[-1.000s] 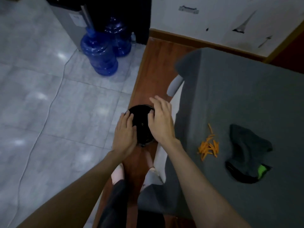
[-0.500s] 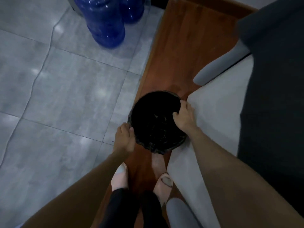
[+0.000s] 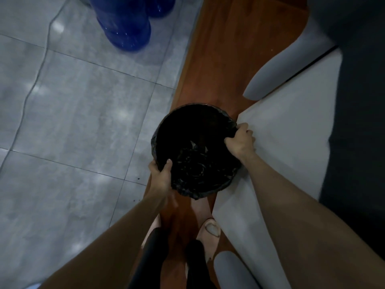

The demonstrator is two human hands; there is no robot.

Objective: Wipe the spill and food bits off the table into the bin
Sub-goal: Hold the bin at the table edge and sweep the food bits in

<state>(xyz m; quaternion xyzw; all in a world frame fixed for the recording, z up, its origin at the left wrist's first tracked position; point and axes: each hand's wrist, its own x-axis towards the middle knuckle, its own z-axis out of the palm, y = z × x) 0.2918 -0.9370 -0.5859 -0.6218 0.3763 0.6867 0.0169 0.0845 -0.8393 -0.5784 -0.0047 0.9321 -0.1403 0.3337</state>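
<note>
- While both hands hold it, the bin (image 3: 195,151) sits low beside the table's left edge, over the wooden strip of floor (image 3: 229,65), just ahead of the person's feet (image 3: 210,228).
- Nearest on its rim, the left hand (image 3: 161,176) grips the near-left edge, thumb hooked inside over the black liner (image 3: 198,184) and fingers underneath outside.
- Across the opening, the right hand (image 3: 240,139) pinches the right rim, fingers curled over bunched liner; it is close against the pale underside of the table (image 3: 291,126).
- Whether the bin rests on the floor or hangs lifted, I cannot tell.
- Judging by how little two rim grips strain, the bin is probably light, with a stiff wall and a thin, slippery, loose liner.
- Holding rim and liner together at opposite sides looks the safest grip; liner alone could slip or tear.
- Inside, only crumpled liner folds show, so wiping is likely yet to come.
- Farther off stand a table leg (image 3: 279,74), then blue water jugs (image 3: 127,24) on grey tiles (image 3: 73,122), with a cable (image 3: 35,80) trailing left.
</note>
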